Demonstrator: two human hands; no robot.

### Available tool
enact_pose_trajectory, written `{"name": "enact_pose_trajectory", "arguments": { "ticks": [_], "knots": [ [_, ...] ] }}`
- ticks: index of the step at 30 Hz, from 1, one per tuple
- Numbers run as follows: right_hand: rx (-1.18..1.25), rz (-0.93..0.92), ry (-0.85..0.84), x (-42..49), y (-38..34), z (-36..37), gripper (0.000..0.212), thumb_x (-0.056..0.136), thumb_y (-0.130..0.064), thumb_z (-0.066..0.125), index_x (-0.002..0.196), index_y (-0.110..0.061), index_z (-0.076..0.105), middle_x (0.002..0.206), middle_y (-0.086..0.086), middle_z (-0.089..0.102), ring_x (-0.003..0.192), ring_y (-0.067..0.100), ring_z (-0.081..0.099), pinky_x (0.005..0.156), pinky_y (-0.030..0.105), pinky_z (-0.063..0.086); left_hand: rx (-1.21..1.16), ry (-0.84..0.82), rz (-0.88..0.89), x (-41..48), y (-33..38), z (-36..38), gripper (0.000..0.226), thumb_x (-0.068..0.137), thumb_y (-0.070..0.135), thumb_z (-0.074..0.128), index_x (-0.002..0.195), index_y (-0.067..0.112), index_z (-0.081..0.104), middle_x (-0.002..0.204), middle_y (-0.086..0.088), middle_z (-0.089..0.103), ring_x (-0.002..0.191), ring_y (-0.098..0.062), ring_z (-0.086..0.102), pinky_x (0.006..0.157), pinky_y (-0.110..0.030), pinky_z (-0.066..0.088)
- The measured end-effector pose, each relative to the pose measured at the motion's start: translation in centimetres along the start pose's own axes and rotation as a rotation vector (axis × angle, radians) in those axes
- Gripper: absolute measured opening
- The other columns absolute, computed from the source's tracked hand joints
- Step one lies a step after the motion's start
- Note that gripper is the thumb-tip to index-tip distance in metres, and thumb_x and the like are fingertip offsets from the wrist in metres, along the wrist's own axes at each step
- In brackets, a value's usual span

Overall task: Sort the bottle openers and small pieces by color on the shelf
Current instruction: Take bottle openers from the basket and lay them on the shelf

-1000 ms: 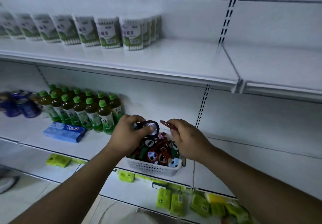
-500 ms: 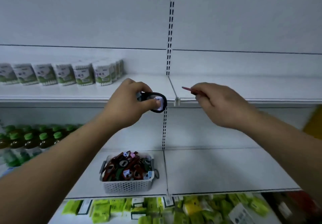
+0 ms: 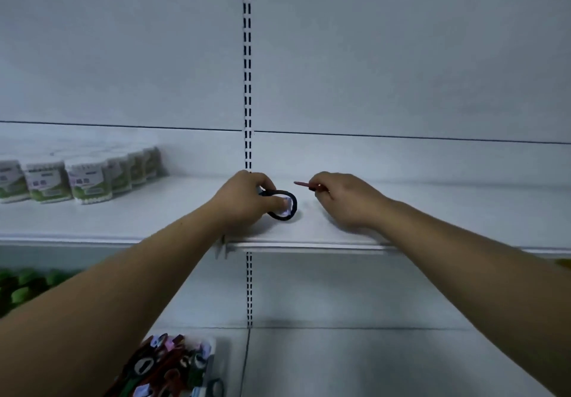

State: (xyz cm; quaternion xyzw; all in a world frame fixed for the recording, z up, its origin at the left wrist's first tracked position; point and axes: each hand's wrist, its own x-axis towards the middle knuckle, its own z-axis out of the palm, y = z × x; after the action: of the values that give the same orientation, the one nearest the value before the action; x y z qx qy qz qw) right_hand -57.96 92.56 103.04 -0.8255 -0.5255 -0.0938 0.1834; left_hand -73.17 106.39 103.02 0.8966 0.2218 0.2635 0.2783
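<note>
— Item one, left edge at mid-height?
— A row of white tubs with green labels [image 3: 83, 180], standing on the upper shelf [image 3: 432, 211]. Below them, in the lower left, green bottle caps [image 3: 21, 285], blurred.

— Bottom edge, left of centre?
— A heap of mixed openers [image 3: 160, 365], red, black and green, in a white basket [image 3: 217, 353] on the lower shelf.

— Centre of the frame?
— The left hand [image 3: 244, 202], fingers and thumb curled round a black bottle opener [image 3: 285, 205]. The ring-shaped opener carries a pale tag and sits low over the upper shelf near its front edge. Contact with the shelf: cannot tell. A slotted upright [image 3: 247, 57] runs behind it.

— Just right of centre?
— The right hand [image 3: 343, 199], fingers closed, pinching a thin red piece [image 3: 304, 184]. The tip points left toward the black opener, apart from it and raised above the shelf.
</note>
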Motion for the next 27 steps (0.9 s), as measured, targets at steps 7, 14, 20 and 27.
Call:
{"name": "enact_pose_trajectory", "arguments": {
  "ticks": [7,14,20,27],
  "knots": [
    [0.07,-0.05,-0.154,4.4,5.8,1.1,0.025,0.1,-0.027,0.041,0.119,-0.02,0.056,0.117,0.003,0.059,0.106,0.022,0.053,0.085,0.03,0.041,0.154,-0.086,-0.089,4.7,0.7,3.2,0.026,0.081,0.045,0.069,0.088,0.019,0.068,0.084,0.005,0.063,0.077,-0.009,0.055,0.064,-0.023,0.041],
    [0.051,-0.083,-0.19,5.3,6.6,1.8,0.022,0.1,-0.028,0.041,0.098,-0.018,0.061,0.098,0.004,0.052,0.093,0.024,0.053,0.08,0.034,0.044,0.386,-0.209,-0.071,5.0,-0.3,4.1,0.032,0.093,0.048,0.048,0.11,0.027,0.064,0.113,-0.001,0.057,0.111,-0.021,0.05,0.095,-0.032,0.04],
    [0.008,-0.028,-0.12,4.6,6.9,2.0,0.028,0.101,-0.027,0.038,0.116,-0.016,0.059,0.106,0.007,0.054,0.097,0.025,0.053,0.081,0.033,0.041,0.36,-0.209,0.028,2.7,-0.2,3.7,0.04,0.092,0.048,0.051,0.126,0.027,0.056,0.125,0.008,0.049,0.121,-0.013,0.045,0.102,-0.025,0.032],
    [0.065,0.072,-0.284,3.8,6.2,1.1,0.026,0.096,-0.044,0.041,0.082,-0.023,0.044,0.097,-0.001,0.043,0.086,0.018,0.048,0.074,0.032,0.038,0.374,-0.125,0.09,2.4,-0.1,3.5,0.018,0.092,0.026,0.055,0.106,0.026,0.066,0.111,0.008,0.055,0.106,-0.012,0.052,0.086,-0.019,0.034]
  ]
}}
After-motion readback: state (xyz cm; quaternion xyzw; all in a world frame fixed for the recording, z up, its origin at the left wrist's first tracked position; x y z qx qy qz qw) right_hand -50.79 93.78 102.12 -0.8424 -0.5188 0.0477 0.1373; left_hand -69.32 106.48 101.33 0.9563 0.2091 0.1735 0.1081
